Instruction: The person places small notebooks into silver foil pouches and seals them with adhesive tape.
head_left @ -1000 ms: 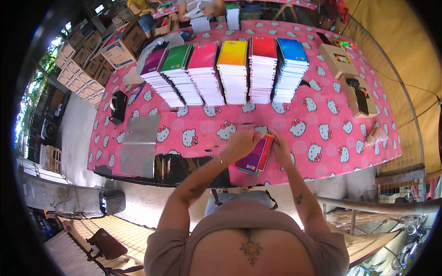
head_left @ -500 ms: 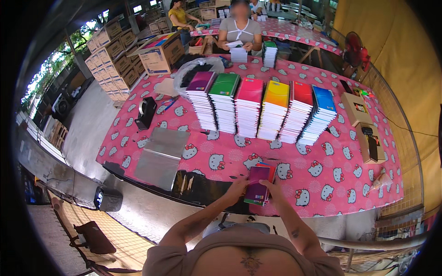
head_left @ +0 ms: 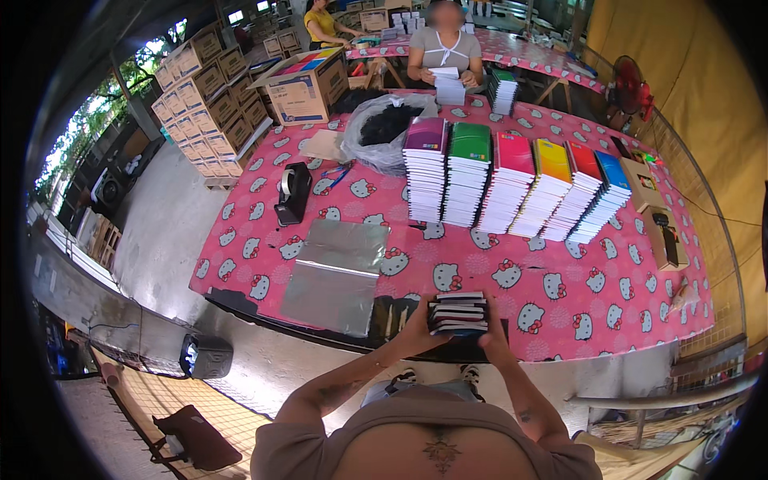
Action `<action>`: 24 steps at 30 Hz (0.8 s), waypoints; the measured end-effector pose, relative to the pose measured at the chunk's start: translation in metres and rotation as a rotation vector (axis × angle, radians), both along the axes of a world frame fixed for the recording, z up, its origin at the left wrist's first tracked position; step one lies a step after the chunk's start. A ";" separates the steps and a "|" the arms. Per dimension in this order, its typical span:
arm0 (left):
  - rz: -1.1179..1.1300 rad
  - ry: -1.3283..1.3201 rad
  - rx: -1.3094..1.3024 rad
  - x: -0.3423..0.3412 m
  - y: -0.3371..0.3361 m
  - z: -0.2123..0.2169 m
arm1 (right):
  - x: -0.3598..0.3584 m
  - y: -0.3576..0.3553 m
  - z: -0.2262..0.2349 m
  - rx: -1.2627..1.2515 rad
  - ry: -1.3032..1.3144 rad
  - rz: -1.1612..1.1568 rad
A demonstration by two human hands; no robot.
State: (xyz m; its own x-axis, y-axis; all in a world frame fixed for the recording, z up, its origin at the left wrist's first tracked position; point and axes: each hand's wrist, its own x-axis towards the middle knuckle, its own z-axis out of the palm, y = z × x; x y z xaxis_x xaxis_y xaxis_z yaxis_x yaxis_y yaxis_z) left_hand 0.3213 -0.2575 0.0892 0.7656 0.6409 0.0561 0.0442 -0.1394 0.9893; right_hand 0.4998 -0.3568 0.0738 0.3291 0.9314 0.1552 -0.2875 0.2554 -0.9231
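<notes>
Between my left hand [head_left: 416,332] and my right hand [head_left: 495,330] is a small stack of notebooks [head_left: 459,314], gripped at both sides at the table's near edge. Their edges face up, showing white pages between dark and coloured covers. Beyond them stands a row of tall spiral notebook stacks: purple [head_left: 427,134], green [head_left: 470,142], pink [head_left: 514,152], yellow [head_left: 553,162], red [head_left: 584,164] and blue [head_left: 613,171]. To the left of my hands lie clear plastic sleeves [head_left: 336,272] on the table.
A black tape dispenser [head_left: 294,194], blue-handled scissors [head_left: 334,178] and a plastic bag of black material [head_left: 392,128] are at the left. Behind is a carton of notebooks [head_left: 310,90]. Across the table a person [head_left: 446,52] handles white paper. Small cardboard boxes [head_left: 662,236] line the right side.
The notebooks have been tipped from lying cover-up to edges up, and both hands now hold their sides. The whole view has shifted, so the table items appear farther right.
</notes>
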 end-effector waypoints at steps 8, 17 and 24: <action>-0.017 -0.111 0.154 -0.009 0.019 -0.068 | -0.051 0.016 -0.059 0.040 -0.152 -0.171; -0.198 0.154 0.300 -0.027 0.044 -0.035 | -0.036 0.017 -0.070 -0.082 -0.229 -0.069; -0.128 0.387 1.177 0.009 -0.009 0.029 | -0.025 0.023 -0.095 -0.065 -0.220 0.025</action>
